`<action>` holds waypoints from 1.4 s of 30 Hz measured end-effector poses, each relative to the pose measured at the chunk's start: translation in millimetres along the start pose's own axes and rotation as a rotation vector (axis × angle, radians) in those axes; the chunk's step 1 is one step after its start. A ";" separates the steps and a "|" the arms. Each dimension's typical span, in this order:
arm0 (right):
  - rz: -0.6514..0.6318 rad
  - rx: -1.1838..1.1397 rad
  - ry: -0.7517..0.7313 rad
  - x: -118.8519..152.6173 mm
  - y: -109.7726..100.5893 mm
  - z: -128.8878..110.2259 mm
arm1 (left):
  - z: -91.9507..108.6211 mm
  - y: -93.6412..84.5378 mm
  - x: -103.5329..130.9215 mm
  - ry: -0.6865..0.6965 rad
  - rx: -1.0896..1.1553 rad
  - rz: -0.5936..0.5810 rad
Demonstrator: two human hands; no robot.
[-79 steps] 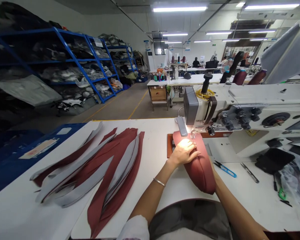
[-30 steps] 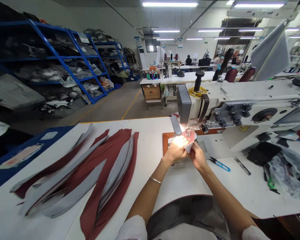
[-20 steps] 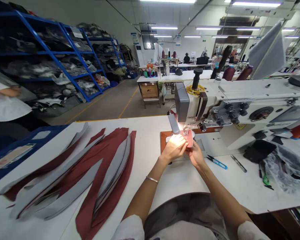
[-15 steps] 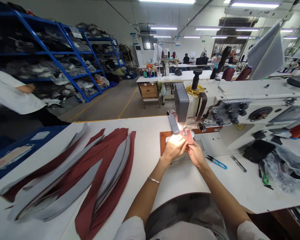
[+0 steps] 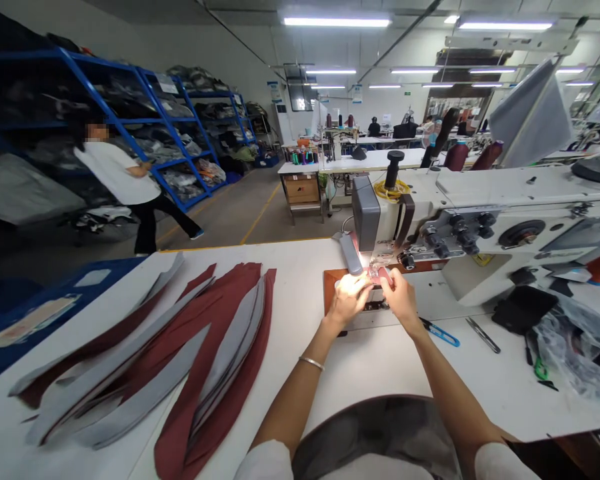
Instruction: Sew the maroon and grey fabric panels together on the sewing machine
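A small piece of dusty-red fabric [image 5: 381, 274] lies under the needle area of a white sewing machine [image 5: 420, 193], lit by its lamp. My left hand [image 5: 349, 297] pinches the fabric's left side, close to the presser foot. On the other side my right hand [image 5: 400, 293] has its thumb and fingers closed on the right edge. A bracelet circles my left wrist. Most of the fabric is hidden by my fingers and the machine head.
Left on the white table lie long maroon and grey fabric pieces [image 5: 195, 360]. Blue thread snips [image 5: 443, 335], tweezers [image 5: 483, 335] and a clear plastic bag [image 5: 580, 347] are at right. A person in a white top [image 5: 115, 167] walks past blue shelves [image 5: 145, 120].
My right hand has shifted right and up along the fabric, away from my left hand, leaving a gap between them. The walking person is now more fully in view.
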State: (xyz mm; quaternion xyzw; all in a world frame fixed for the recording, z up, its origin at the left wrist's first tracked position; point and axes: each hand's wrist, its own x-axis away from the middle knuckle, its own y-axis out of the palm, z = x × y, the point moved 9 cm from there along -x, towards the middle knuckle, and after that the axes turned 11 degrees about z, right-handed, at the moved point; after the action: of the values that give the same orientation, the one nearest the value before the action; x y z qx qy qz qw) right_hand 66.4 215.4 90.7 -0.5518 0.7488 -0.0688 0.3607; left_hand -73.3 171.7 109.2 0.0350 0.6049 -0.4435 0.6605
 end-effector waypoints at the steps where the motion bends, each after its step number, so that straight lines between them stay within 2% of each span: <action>1: 0.021 0.029 -0.016 -1.2 0.1 0.8 | -2.0 -0.1 -0.5 -0.013 0.010 0.004; 9: 0.003 0.214 -0.047 -13.1 6.7 -1.4 | -12.3 3.5 -11.1 -0.101 0.086 0.015; 15: -0.014 0.238 -0.068 -11.0 7.0 -3.2 | -17.4 4.3 -10.4 -0.147 0.051 0.033; 19: 0.032 0.249 -0.121 -8.6 6.3 -2.0 | -16.2 8.7 -6.2 -0.191 0.020 0.023; 22: 0.063 0.257 -0.129 -8.2 5.4 0.6 | -11.1 12.1 -4.5 -0.198 0.059 0.034; 24: 0.052 0.213 -0.106 -4.8 3.2 6.8 | -10.6 8.5 -2.3 -0.174 0.100 0.031; 26: 0.012 0.094 -0.059 3.6 -2.0 21.2 | -21.7 -7.1 6.9 -0.195 0.077 -0.001; 28: -0.047 -0.032 0.017 17.4 -9.7 47.5 | -54.5 -39.8 30.7 -0.365 -0.109 -0.076; 30: -0.122 -0.072 0.106 35.2 -15.7 83.1 | -103.8 -96.9 76.8 -0.698 -0.476 -0.183; 31: -0.160 -0.080 0.151 44.7 -16.9 101.2 | -120.4 -129.9 99.6 -0.809 -0.578 -0.196; 33: -0.214 -0.132 0.237 62.5 -14.6 130.8 | -145.9 -190.7 145.3 -1.014 -0.755 -0.250; 35: -0.255 -0.230 0.305 77.1 -3.2 144.1 | -157.8 -229.9 176.6 -1.116 -0.828 -0.310; 36: -0.278 -0.278 0.325 83.0 5.7 143.1 | -159.6 -240.0 185.4 -1.137 -0.842 -0.340; 38: -0.355 -0.355 0.343 93.6 28.3 126.3 | -155.4 -243.1 188.5 -1.127 -0.845 -0.384; 40: -0.473 -0.432 0.354 103.9 52.5 94.1 | -139.9 -228.6 176.8 -1.073 -0.840 -0.388; 42: -0.604 -0.517 0.344 112.3 70.7 51.8 | -111.9 -199.1 159.2 -0.990 -0.833 -0.379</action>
State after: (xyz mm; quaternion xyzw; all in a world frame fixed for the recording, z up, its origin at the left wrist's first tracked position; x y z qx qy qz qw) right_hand 28.7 159.2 -34.7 -0.7989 0.5955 -0.0724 0.0443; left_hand -304.3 30.0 44.9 -0.5366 0.3472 -0.2452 0.7290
